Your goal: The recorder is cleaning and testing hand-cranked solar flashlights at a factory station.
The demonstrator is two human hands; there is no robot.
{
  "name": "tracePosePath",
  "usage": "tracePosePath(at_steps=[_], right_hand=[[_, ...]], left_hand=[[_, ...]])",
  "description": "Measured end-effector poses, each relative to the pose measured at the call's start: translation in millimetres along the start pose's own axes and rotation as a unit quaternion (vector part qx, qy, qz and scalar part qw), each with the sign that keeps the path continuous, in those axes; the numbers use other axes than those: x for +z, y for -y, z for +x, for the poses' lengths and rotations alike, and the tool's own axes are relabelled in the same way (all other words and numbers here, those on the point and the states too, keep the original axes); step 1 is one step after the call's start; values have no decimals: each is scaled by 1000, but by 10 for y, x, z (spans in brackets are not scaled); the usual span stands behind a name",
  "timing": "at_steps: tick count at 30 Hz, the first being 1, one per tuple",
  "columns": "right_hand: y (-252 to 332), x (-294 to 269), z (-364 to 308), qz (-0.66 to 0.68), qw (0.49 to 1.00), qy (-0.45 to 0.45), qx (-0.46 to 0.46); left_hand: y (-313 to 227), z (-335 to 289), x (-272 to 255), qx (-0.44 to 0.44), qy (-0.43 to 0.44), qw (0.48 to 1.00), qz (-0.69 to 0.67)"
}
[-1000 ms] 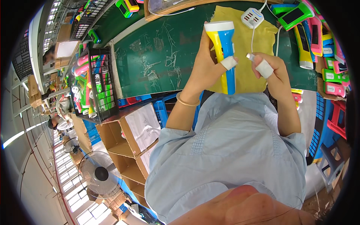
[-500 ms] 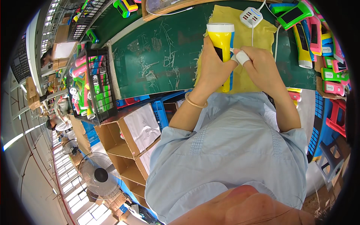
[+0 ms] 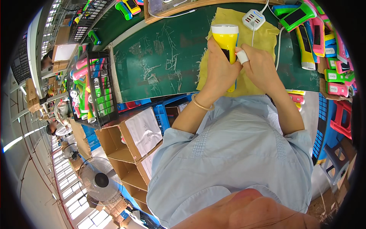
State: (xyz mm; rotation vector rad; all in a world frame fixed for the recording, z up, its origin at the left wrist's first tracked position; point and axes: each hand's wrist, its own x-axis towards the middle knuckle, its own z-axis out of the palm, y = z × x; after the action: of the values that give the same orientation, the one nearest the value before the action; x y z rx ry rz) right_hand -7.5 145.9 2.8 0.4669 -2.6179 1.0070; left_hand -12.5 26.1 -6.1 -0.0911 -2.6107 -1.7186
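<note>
Gripping the yellow plastic torch with a white lens rim, the left hand was clamped round its body above the yellow cloth on the green worktop. The right hand, one finger taped white, closed on the torch's side. A slack grip could let it slip. The torch's lower half and the right fingertips were hidden.
</note>
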Motion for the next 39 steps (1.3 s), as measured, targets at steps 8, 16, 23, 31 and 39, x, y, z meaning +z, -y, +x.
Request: tracePosePath(at_steps=[8, 16, 23, 31, 39], right_hand=[[25, -400, -106, 132, 986, -91, 36], [-196, 87, -16, 450, 872, 147, 127], [-224, 225, 67, 505, 838, 135, 157], [-286, 157, 177, 484, 796, 316, 180], [-92, 221, -21, -32, 999, -9, 26]], left_hand=[[85, 262, -294, -68, -53, 975, -205], [-67, 281, -125, -23, -34, 906, -420], [-38, 368, 6, 32, -164, 942, -291], [-19, 534, -211, -27, 65, 822, -565], [-67, 534, -228, -129, -113, 715, -678]])
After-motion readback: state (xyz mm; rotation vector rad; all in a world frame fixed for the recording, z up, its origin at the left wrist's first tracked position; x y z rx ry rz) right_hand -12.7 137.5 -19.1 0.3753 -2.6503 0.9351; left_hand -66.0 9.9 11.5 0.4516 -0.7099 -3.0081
